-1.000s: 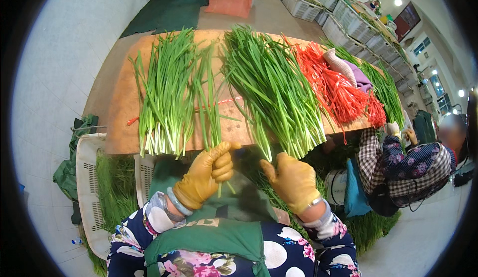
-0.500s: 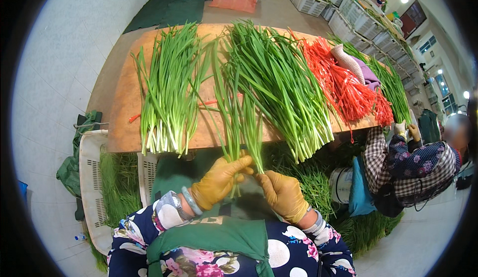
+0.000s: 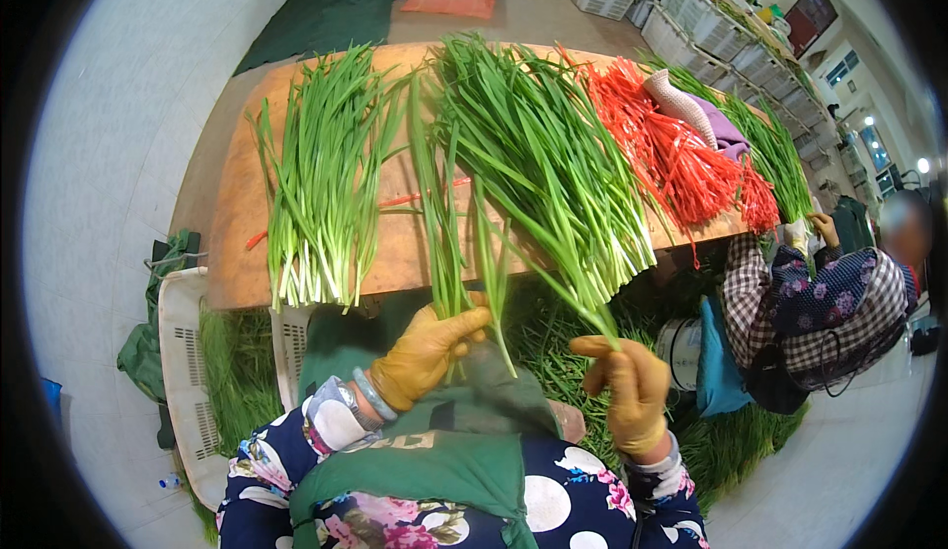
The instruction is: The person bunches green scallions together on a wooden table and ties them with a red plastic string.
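At the table [image 3: 235, 268]'s near edge, our left hand [image 3: 425, 356] has fingers wrapped round a slim bunch [image 3: 444, 253], our right hand [image 3: 634, 396] pinches separate stalks [image 3: 581, 306] by their ends; we'd best grip lightly, avoiding bruising.

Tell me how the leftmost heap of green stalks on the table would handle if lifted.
The leftmost heap would probably splay: the red strip seems to lie under it, with no knot visible. Its leafy ends would likely flop, being thin, bent and crossed. The pale ends may feel somewhat firmer, as they lie straighter.
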Action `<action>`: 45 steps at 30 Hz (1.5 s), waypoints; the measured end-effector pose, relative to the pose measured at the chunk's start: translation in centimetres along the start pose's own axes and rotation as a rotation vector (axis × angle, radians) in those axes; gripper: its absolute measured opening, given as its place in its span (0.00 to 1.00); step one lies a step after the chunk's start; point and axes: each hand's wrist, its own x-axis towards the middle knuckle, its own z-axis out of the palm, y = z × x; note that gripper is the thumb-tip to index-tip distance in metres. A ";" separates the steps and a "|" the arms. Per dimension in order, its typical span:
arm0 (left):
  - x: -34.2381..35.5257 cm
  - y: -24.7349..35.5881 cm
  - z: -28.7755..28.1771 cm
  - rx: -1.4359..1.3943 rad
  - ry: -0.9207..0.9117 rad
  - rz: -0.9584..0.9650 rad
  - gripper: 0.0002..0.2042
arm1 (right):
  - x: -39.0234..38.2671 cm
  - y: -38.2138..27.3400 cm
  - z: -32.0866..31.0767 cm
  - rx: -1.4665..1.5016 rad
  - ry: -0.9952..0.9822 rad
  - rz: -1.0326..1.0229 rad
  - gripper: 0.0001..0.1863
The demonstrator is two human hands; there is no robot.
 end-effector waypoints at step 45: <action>-4.2 -0.5 4.4 0.100 -0.014 -0.202 0.15 | 0.5 0.5 -2.7 -0.278 -0.299 -0.083 0.14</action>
